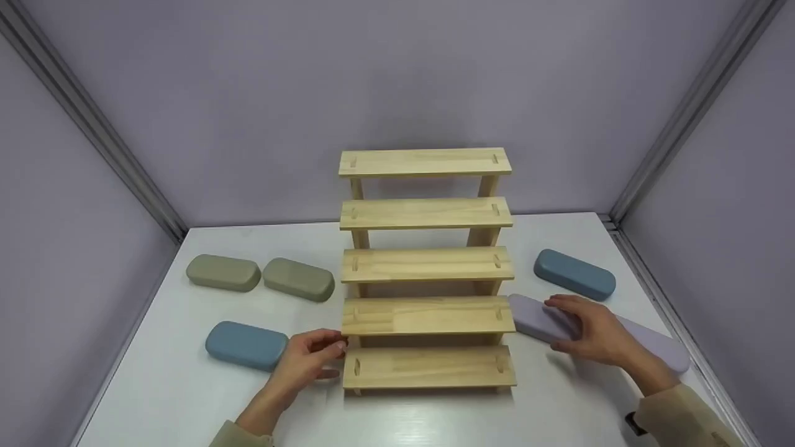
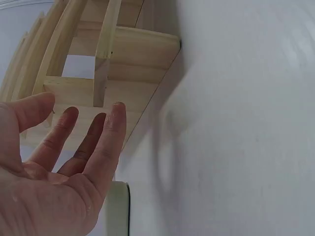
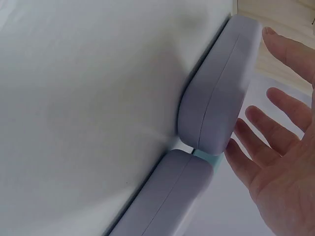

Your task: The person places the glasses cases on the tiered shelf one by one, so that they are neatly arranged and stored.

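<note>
A tiered wooden display stand point(image 1: 428, 367) with several steps stands mid-table. My left hand point(image 1: 301, 361) is at its lower left side, fingers loosely bent towards the wood; whether the fingertips touch it I cannot tell. In the left wrist view, nothing lies within that hand point(image 2: 59, 182). My right hand point(image 1: 593, 332) hovers with spread fingers over a lilac glasses case point(image 1: 533, 318) at the stand's right. The right wrist view shows that case point(image 3: 219, 88) beside the loosely spread fingers, not gripped. A second lilac case point(image 1: 658, 345) lies end to end with it, partly hidden by my right arm.
Two olive-green glasses cases, one far left point(image 1: 223, 273) and one nearer the stand point(image 1: 298, 279), lie at the back left. A blue case point(image 1: 245, 345) is beside my left hand. Another blue case point(image 1: 574, 274) lies back right. Pale walls with metal rails point(image 1: 640, 177) enclose the white table point(image 1: 428, 425).
</note>
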### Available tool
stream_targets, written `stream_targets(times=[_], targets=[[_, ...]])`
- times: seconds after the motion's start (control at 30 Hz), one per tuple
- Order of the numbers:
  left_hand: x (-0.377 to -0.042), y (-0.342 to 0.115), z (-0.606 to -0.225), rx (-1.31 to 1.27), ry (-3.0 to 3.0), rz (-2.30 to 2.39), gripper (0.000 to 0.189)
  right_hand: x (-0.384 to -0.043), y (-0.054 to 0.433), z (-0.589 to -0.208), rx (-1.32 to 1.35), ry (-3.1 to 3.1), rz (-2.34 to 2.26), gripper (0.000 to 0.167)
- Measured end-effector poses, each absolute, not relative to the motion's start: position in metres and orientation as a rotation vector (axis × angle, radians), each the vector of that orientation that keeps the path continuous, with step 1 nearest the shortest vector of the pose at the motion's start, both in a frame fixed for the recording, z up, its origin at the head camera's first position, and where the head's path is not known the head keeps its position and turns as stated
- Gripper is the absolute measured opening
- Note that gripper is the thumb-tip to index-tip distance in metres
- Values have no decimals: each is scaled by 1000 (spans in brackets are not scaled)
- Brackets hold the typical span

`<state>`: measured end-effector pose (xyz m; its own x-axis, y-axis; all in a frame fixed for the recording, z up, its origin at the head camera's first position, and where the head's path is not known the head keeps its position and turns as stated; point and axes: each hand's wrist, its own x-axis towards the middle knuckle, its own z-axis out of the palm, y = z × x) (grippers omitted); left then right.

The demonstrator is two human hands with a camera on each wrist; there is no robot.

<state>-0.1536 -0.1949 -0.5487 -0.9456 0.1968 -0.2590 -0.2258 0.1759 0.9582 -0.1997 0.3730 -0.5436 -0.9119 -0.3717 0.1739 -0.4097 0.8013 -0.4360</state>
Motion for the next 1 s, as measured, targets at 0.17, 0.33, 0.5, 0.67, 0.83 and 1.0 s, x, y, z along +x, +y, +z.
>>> stream_targets(times=[0.17, 0.33, 0.5, 0.67, 0.83, 1.0], targets=[[-150, -194, -554, -55, 2089, 1835, 45, -203, 374, -545, 626, -2937, 738, 78], [-149, -193, -559, -86, 2071, 1840, 41, -205, 377, -550, 636, -2935, 731, 75], [-147, -190, -565, -85, 2007, 1852, 41, -206, 380, -554, 641, -2936, 735, 69], [-146, -189, -571, -79, 1976, 1859, 41, -205, 382, -557, 601, -2966, 759, 65], [-146, -188, -573, -74, 1980, 1860, 42, -204, 384, -560, 559, -2983, 755, 65], [-145, -188, -574, -89, 1982, 1853, 41, -203, 385, -562, 543, -2985, 765, 67]])
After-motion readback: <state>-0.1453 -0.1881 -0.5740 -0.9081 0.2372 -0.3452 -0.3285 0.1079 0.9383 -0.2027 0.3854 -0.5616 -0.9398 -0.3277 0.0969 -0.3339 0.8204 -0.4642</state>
